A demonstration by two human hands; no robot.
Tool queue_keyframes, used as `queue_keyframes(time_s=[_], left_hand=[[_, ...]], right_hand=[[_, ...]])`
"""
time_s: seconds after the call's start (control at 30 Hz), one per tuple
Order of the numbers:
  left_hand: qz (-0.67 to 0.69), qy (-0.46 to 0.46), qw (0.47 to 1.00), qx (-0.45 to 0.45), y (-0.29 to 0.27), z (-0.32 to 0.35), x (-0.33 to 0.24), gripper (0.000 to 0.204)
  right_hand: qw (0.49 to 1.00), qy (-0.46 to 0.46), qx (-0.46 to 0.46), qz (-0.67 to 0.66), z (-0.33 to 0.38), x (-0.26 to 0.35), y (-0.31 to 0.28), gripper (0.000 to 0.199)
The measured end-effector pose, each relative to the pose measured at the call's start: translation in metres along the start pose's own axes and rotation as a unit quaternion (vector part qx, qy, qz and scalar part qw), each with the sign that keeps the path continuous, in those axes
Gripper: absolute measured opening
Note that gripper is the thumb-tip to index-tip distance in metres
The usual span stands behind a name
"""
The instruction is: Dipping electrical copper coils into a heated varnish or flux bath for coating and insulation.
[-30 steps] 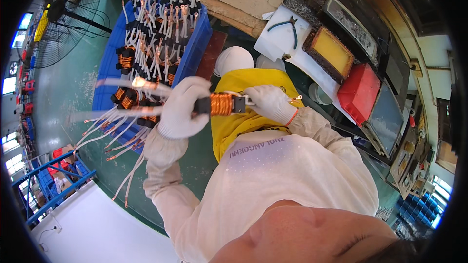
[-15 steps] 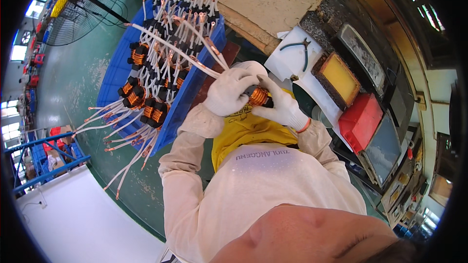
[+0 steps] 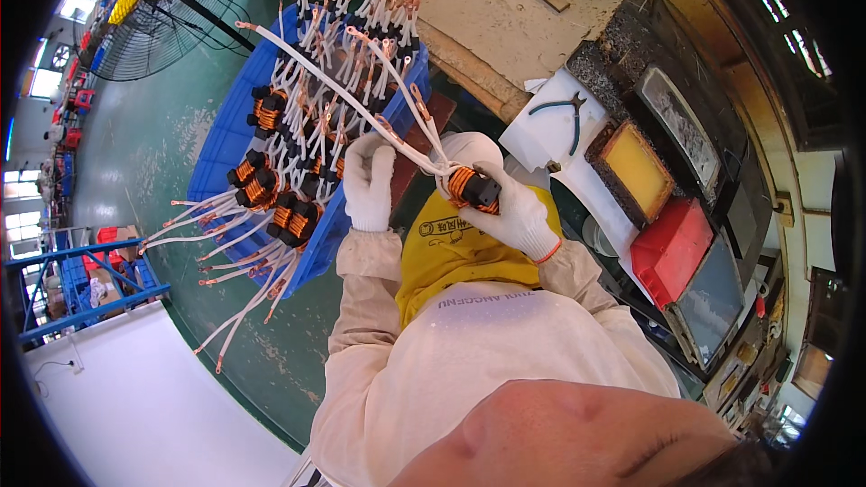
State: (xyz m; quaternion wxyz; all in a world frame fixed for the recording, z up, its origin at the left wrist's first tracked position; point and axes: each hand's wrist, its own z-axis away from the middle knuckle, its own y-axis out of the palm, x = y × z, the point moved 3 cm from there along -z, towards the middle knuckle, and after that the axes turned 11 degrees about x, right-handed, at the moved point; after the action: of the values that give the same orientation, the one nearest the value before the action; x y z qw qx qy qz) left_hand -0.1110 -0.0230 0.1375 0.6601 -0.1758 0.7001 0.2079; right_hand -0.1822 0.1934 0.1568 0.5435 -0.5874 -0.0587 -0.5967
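My right hand (image 3: 516, 216), in a white glove, grips a toroidal choke coil (image 3: 471, 189) with copper winding and black end blocks. Long white sleeved leads (image 3: 361, 106) with copper ring lugs run from the coil up and left, over the blue crate (image 3: 350, 236). My left hand (image 3: 370, 182), also gloved, is off the coil, beside the crate's right wall. Its fingers are loosely bent, the thumb stands apart, and nothing shows in it. Many similar coils (image 3: 293, 216) with white leads fill the crate, some leads hanging over its near edge.
To the right, cutting pliers (image 3: 568, 117) lie on a white sheet. Beyond are a yellow-filled tray (image 3: 636, 162), a red bin (image 3: 672, 248) and a grey rectangular pan (image 3: 677, 117). A wooden board (image 3: 505, 13) lies ahead. A fan (image 3: 162, 18) stands far left.
My left hand has let go of the coil and moved left toward the crate. The coil stays in my right hand, more of its winding and black blocks now showing.
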Motion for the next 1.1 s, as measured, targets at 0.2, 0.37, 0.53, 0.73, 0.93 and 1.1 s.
queue_keyframes(time_s=[0.2,0.37,0.53,0.73,0.93,1.1], left_hand=[[0.109,-0.104,0.983,0.106,0.014,-0.012,0.013,0.028],[0.236,-0.073,0.952,0.178,0.018,-0.014,0.033,0.038],[0.351,-0.072,0.910,0.207,0.022,-0.020,0.063,0.048],[0.395,-0.054,0.901,0.171,0.046,-0.021,0.052,0.050],[0.236,-0.122,0.958,0.104,0.036,-0.028,0.060,0.038],[0.151,-0.188,0.962,0.131,0.026,-0.050,0.052,0.021]], right_hand=[[0.999,-0.025,-0.013,-0.025,-0.002,-0.010,-0.001,0.063],[0.998,-0.033,-0.014,-0.044,0.001,-0.009,-0.004,0.060],[0.997,-0.073,-0.016,-0.032,0.001,-0.010,-0.002,0.059],[0.996,-0.052,-0.014,-0.069,0.003,-0.022,-0.004,0.058],[0.995,-0.078,-0.037,-0.045,0.007,-0.029,0.000,0.058],[0.992,-0.120,-0.043,0.000,0.011,-0.016,0.002,0.059]])
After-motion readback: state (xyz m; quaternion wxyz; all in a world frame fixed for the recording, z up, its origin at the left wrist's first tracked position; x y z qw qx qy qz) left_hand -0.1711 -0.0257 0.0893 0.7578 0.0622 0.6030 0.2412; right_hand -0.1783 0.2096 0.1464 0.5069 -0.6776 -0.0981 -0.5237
